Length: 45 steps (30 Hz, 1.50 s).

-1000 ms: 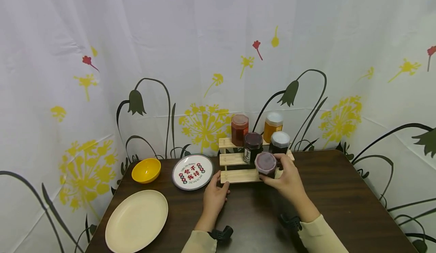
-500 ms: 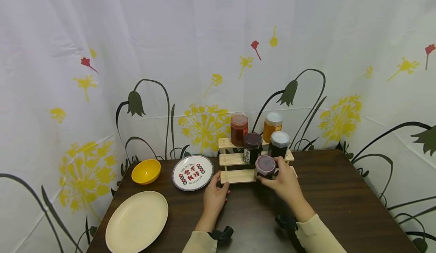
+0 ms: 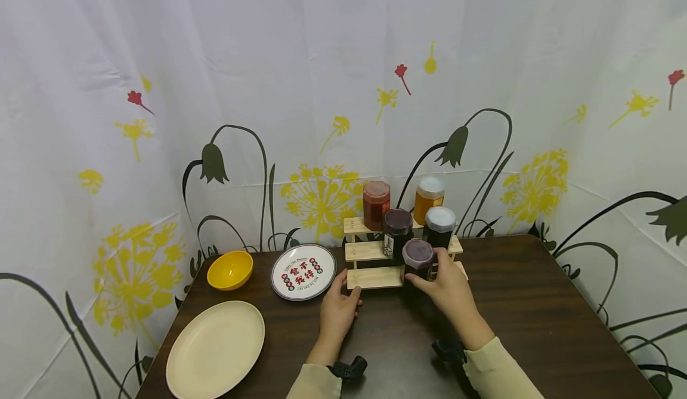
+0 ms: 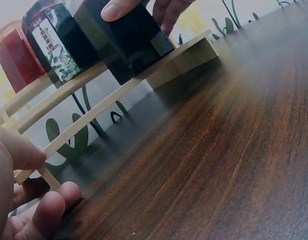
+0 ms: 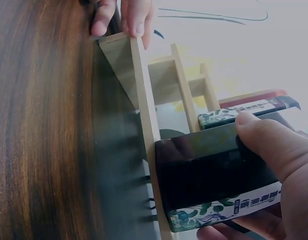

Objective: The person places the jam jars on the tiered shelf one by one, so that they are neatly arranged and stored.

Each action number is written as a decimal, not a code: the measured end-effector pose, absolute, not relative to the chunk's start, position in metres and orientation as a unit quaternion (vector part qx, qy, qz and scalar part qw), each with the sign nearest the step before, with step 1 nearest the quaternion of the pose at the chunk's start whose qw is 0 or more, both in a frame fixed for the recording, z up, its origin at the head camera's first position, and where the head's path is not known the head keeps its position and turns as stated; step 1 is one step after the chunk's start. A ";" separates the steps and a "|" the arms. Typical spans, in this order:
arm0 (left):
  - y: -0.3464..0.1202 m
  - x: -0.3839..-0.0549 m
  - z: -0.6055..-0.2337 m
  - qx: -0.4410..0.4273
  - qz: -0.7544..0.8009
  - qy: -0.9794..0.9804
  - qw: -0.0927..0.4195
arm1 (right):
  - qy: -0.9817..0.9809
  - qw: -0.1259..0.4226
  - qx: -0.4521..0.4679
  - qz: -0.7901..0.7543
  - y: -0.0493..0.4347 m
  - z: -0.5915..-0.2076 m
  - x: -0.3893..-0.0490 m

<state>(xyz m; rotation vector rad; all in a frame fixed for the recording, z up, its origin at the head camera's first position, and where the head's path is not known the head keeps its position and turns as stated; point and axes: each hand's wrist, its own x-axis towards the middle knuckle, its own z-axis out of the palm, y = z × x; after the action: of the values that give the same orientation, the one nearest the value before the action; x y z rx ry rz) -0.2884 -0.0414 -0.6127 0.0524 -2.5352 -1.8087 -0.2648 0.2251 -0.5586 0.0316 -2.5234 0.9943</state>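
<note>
A three-tier wooden rack stands toward the back of the table. My right hand grips a dark jar with a purple lid, thumb on one side and fingers on the other. Its base meets the lowest slat in the right wrist view, where the label of this jar shows. At the rack's left end, my left hand pinches the lowest slat, thumb above and fingers below. On the middle tier are another purple-lidded jar and a white-lidded dark jar.
A red jar and an amber jar occupy the top tier. Left of the rack lie a white plate with red characters, a yellow bowl and a large cream plate. A patterned curtain hangs behind the table.
The jar in my right hand has come down onto the lowest slat and turned from tilted to upright. My left hand stays at the rack's end.
</note>
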 end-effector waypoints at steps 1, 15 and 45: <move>-0.041 -0.288 -0.613 0.017 -0.581 -0.814 0.014 | -0.910 0.213 0.009 0.355 0.225 -0.558 -0.265; -0.041 -0.288 -0.613 0.022 -0.578 -0.816 0.013 | -0.923 0.155 -0.041 0.350 0.226 -0.549 -0.261; -0.039 -0.289 -0.613 0.024 -0.579 -0.815 0.017 | -0.920 0.150 -0.072 0.354 0.227 -0.568 -0.267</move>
<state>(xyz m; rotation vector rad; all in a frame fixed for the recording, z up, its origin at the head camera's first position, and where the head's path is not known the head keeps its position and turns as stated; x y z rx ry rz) -0.2891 -0.0390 -0.6127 0.0754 -2.5322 -1.7989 -0.2670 0.2268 -0.5685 -0.2075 -2.6442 1.0170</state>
